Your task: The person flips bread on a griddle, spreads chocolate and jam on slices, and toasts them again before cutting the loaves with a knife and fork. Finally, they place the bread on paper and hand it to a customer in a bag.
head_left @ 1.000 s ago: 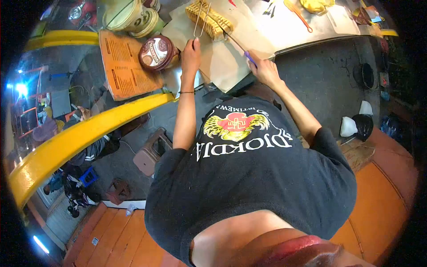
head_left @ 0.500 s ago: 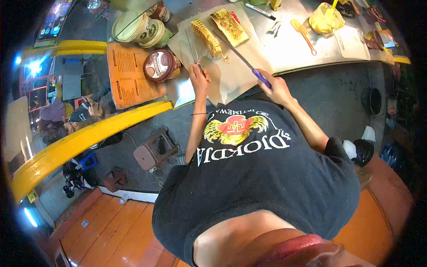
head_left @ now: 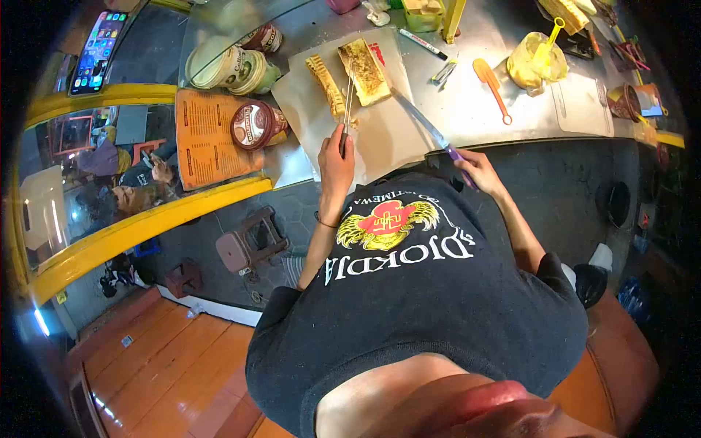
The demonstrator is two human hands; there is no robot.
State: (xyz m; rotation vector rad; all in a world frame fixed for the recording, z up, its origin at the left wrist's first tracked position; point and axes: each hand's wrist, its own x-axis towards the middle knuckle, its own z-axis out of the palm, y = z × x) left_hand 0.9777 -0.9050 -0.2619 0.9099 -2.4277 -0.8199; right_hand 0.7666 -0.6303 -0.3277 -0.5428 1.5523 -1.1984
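Note:
My left hand (head_left: 337,164) is closed around the dark handle of a slim two-pronged metal utensil (head_left: 350,91). Its prongs reach the near left part of a thick toasted bread piece (head_left: 366,71), browned on top, with something red along its far right side. To the left lies a narrower bread strip (head_left: 325,84) with cut lines across it. Wrapped around a purple handle, my right hand (head_left: 482,174) holds a long knife (head_left: 423,124), its tip close to the thick piece's near right corner. Both bread pieces rest on brown paper (head_left: 394,150).
Left of the paper are a brown-lidded tub (head_left: 252,125), an orange menu (head_left: 212,139) and more tubs (head_left: 252,73). On the right lie a marker (head_left: 423,44), an orange spatula (head_left: 493,87) and a container of yellow spread (head_left: 537,62). A yellow rail (head_left: 161,230) borders the left side.
The left-hand utensil has moved right, from beside the cut strip to the thick piece. My right hand and the knife have drawn back to the right, away from between the pieces.

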